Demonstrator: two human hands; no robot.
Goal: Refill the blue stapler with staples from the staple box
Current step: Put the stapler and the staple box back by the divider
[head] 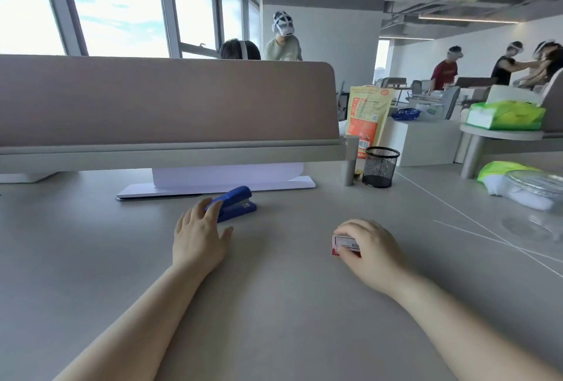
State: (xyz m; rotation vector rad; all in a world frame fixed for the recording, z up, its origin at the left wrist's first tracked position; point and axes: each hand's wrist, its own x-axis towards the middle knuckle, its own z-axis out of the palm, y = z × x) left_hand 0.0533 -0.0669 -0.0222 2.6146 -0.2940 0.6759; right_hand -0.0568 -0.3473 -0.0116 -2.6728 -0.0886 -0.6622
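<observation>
The blue stapler (236,202) lies closed on the grey desk (274,304), just in front of a white stand. My left hand (199,236) reaches over its near end, fingers spread, fingertips touching the stapler's rear. To the right, my right hand (367,248) rests on the desk, curled around a small red and white staple box (342,243). Only the box's left end shows past my fingers.
A beige desk divider (167,103) and white stand (219,181) rise behind the stapler. A black mesh pen cup (380,166) and an orange pouch (368,115) stand at the back right. A clear glass bowl (536,188) and green wrapping sit far right. People stand in the background.
</observation>
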